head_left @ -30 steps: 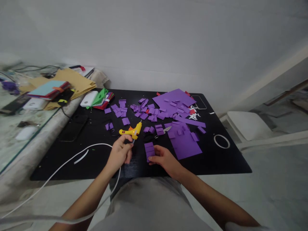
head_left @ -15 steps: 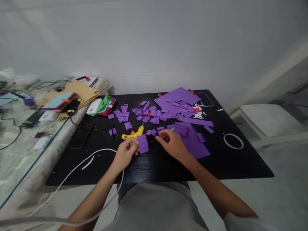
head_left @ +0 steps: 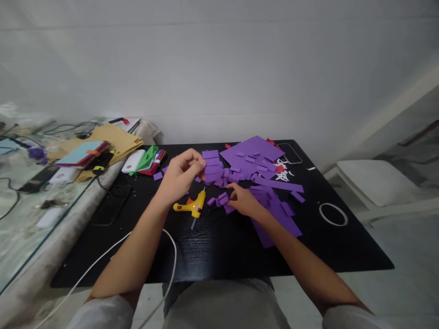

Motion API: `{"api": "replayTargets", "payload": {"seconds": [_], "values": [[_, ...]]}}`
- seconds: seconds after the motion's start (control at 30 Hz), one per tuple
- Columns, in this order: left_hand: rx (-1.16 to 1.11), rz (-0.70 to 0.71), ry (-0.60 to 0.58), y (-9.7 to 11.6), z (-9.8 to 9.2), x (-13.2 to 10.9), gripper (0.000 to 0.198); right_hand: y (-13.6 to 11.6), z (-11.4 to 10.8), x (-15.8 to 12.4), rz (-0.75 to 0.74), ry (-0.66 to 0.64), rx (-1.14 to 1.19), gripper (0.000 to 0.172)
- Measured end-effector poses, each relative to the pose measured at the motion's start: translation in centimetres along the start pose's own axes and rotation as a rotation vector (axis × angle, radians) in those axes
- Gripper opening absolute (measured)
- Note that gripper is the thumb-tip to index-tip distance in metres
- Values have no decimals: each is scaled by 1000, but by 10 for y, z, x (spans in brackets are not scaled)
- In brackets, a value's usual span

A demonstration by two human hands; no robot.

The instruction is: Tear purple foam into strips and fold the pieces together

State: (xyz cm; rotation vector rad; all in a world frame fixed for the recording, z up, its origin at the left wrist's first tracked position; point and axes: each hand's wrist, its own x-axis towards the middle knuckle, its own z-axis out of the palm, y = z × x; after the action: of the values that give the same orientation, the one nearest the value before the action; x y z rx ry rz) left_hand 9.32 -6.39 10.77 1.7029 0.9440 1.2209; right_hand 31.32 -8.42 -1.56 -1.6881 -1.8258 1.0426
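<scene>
Left hand pinches a strip of a few joined purple pieces, raised over mid-bench, right hand nips a loose piece beside the glue gun; judging by the scattered pieces toward the back edge, much is left.

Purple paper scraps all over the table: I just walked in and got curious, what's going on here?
A person at the black table holds a strip of purple rectangles in the left hand, up above the table. The right hand rests on loose purple pieces beside a yellow glue gun lying on the table. Behind them lie larger purple sheets.
</scene>
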Motion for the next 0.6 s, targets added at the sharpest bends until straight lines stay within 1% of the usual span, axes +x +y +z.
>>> {"api": "replayTargets", "payload": {"seconds": [0.1, 0.2, 0.27, 0.33, 0.4, 0.47, 0.53, 0.6], "values": [[-31, 18, -3, 5, 2, 11, 14, -6, -12, 2, -45, -46, 104, 43], [-108, -8, 28, 2, 3, 16, 13, -24, -33, 4, -101, -38, 230, 43], [-184, -43, 58, -1, 2, 17, 14, -43, -47, 4, -159, 67, 435, 45], [-276, -98, 89, -5, 2, 17, 16, -64, -55, 3, -250, 207, 529, 42], [-353, -151, 100, -7, 2, 17, 19, -82, -57, 1, -329, 273, 580, 38], [-381, -176, 74, -7, 2, 16, 21, -95, -53, -2, -398, 330, 616, 32], [-370, -176, 27, -8, 3, 15, 22, -100, -49, -3, -438, 362, 641, 29], [-316, -173, -24, -8, 3, 14, 22, -99, -45, -4, -441, 364, 676, 28]]}}
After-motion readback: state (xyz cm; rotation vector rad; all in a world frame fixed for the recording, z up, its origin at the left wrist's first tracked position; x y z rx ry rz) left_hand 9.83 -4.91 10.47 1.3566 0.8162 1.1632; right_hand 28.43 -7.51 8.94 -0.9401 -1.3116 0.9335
